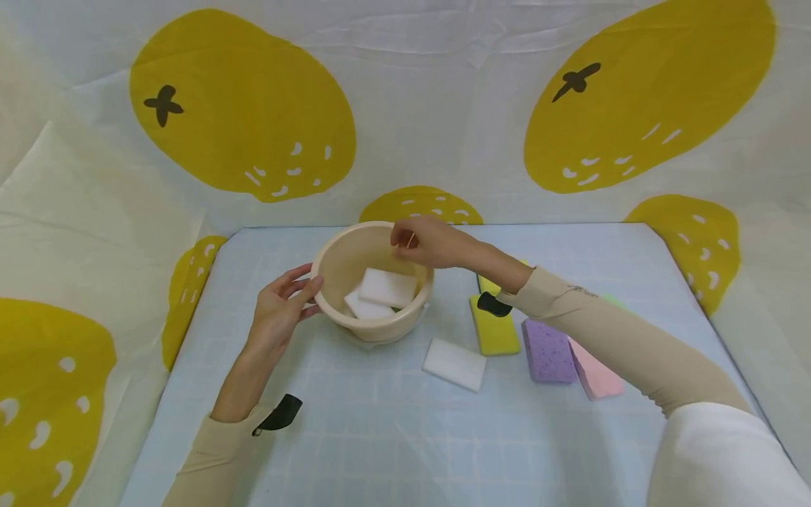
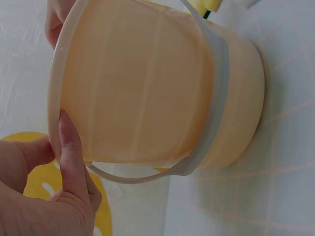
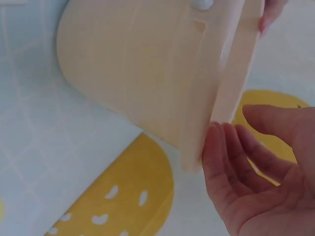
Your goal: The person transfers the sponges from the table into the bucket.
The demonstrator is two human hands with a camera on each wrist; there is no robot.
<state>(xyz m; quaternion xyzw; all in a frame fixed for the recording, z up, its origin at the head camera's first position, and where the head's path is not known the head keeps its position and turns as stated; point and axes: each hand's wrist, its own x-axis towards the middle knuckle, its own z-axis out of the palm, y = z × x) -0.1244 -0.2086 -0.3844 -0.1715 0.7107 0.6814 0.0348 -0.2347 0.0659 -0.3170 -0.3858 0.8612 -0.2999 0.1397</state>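
A cream bucket [image 1: 375, 327] stands on the table, with two white sponges [image 1: 387, 288] showing inside it and a sliver of green below them. My left hand [image 1: 279, 310] pinches its left rim between thumb and fingers; in the left wrist view a grey handle [image 2: 221, 73] hangs along the bucket's side. Over the far right rim is my right hand [image 1: 434, 241], its fingers loosely bent. The right wrist view has the fingertips [image 3: 215, 135] right at the rim and the thumb apart from them, nothing showing between.
Right of the bucket lie a white sponge [image 1: 455, 363], a yellow sponge [image 1: 495, 331], a purple sponge [image 1: 548, 352] and a pink sponge [image 1: 598, 373]. Another yellow piece [image 1: 486, 284] and a green one [image 1: 613, 303] are partly hidden by the right arm. Lemon-print cloth [image 1: 437, 141] surrounds the table.
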